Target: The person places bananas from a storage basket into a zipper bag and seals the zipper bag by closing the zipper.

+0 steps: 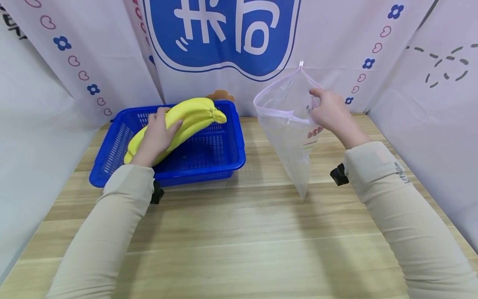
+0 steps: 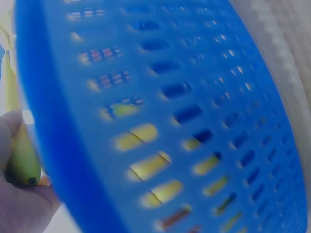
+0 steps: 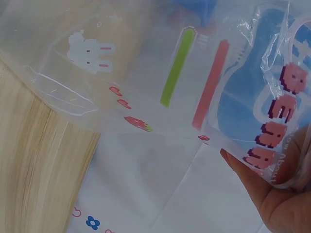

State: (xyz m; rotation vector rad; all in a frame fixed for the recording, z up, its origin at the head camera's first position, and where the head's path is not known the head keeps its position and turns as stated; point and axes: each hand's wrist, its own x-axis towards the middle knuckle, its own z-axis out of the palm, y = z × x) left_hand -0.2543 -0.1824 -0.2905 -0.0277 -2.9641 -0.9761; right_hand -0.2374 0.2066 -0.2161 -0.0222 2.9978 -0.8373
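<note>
My left hand (image 1: 157,135) grips a bunch of yellow bananas (image 1: 192,116), fingers over the top and thumb along the near side. The bunch lies slanted over the blue plastic basket (image 1: 239,155), stem end to the right. In the left wrist view, the basket's slotted wall (image 2: 184,116) fills most of the picture, with yellow showing through the slots. My right hand (image 1: 330,110) pinches the right edge of a clear zip bag (image 1: 285,141), which hangs with its mouth spread and a corner pointing down. Printed letters and a rabbit (image 3: 92,53) show on the bag in the right wrist view.
A light wood table (image 1: 239,236) runs under everything. White cloth with a blue printed sign (image 1: 228,37) hangs behind, and white cloth walls (image 1: 444,112) stand at both sides. An orange-brown shape (image 1: 221,95) shows behind the basket's back rim.
</note>
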